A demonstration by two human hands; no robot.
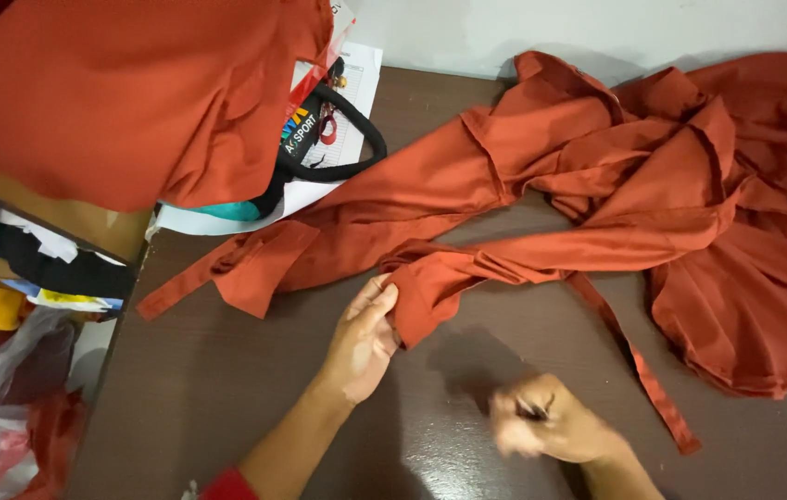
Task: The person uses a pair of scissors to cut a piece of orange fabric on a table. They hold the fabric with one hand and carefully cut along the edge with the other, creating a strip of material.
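A garment (597, 185) lies spread across the table (226, 389), bunched toward the far right, with two sleeves reaching left. The left hand (364, 344) touches the end of the nearer sleeve (421, 287). The right hand (551, 428) is nearer the viewer, right of the left hand. A strap (639, 366) trails between them and the garment. At far left, another cloth (125, 93) drapes over a box (69, 218), with a bag (319, 139) on papers (356, 93) just beside it.
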